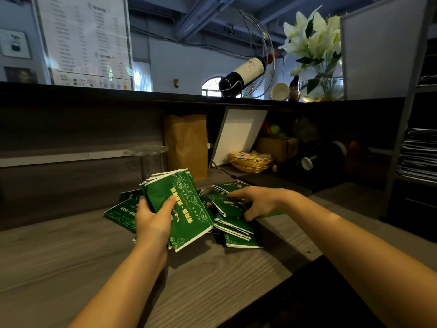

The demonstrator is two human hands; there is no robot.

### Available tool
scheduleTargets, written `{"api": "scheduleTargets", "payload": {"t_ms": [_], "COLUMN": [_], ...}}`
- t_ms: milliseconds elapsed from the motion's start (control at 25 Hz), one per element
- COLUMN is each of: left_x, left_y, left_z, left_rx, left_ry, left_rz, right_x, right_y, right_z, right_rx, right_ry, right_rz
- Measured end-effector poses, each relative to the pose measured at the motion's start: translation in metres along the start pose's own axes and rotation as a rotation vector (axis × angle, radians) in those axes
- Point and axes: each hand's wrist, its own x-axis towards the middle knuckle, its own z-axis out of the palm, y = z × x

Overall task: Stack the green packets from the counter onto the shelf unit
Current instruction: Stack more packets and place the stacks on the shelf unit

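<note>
**Packets all at counter, none on shelf yet**

At frame centre the left hand (153, 221) clamps a bundle of green packets (182, 209), thumb across the printed face. The bundle's long axis runs from upper left to lower right, with the face toward the camera. The right hand (255, 202), apart at centre right, pinches among the loose packets (236, 229) scattered on the counter (71, 256). No green packet shows on the shelf unit (402, 138) at the right edge, so I judge stacking has not begun.
</note>
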Motion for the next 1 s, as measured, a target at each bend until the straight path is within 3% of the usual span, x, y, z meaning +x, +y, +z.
{"api": "scheduleTargets", "payload": {"t_ms": [240, 440, 600, 720, 840, 1000], "left_x": [-0.01, -0.015, -0.008, -0.004, -0.002, 0.001], "left_y": [0.008, 0.012, 0.011, 0.009, 0.007, 0.002], "left_z": [0.002, 0.0, -0.001, -0.001, -0.002, -0.003], "left_rx": [0.17, 0.209, 0.128, 0.08, 0.105, 0.126], "left_ry": [-0.138, -0.173, -0.097, -0.063, -0.064, -0.074], "left_rz": [0.175, 0.236, 0.189, 0.129, 0.108, 0.098], "right_x": [-0.01, -0.021, -0.028, -0.036, -0.033, -0.015], "right_y": [-0.012, -0.01, -0.006, -0.016, -0.037, -0.063], "right_z": [-0.006, -0.009, -0.017, -0.017, -0.003, 0.025], "right_rx": [0.005, -0.043, 0.423, 0.801, 0.778, 0.721], "right_ry": [-0.047, 0.23, 0.448, 0.367, 0.243, 0.335], "right_rz": [0.038, 0.006, -0.139, -0.26, -0.249, -0.17]}}
